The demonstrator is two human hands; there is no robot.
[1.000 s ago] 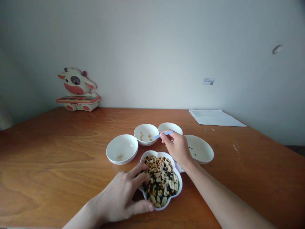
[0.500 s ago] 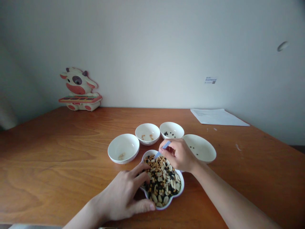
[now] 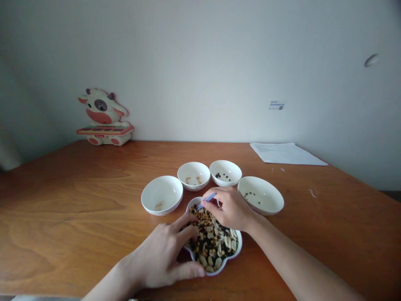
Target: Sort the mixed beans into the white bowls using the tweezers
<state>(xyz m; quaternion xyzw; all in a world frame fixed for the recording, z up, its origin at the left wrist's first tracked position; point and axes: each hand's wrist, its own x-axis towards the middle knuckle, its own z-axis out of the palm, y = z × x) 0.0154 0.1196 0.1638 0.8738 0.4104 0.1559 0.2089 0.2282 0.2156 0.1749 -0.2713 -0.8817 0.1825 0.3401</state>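
A white scalloped dish [image 3: 240, 244] holds a mix of peanut halves, yellow soybeans and dark beans. My left hand [image 3: 164, 255] steadies it from the left, the fingers curled over the rim and the thumb against the near edge. Between the fingertips of my right hand [image 3: 230, 211] are light purple tweezers [image 3: 206, 201], tips down among the beans at the dish's far left. Whether the tips grip a bean is too small to tell. Part of the dish's right side is hidden under this hand.
Around the dish's far side stand a left bowl [image 3: 162, 190] with pale bits, another bowl [image 3: 193, 170] with orange-yellow bits, and two bowls [image 3: 225, 167] [image 3: 266, 194] with dark beans. Farther back are a cow toy keyboard [image 3: 105, 121] and white papers [image 3: 286, 153].
My right hand has moved left and slightly towards me, carrying the tweezers lower and at a flatter slant. More of the right bowl shows. My left hand has stayed in place.
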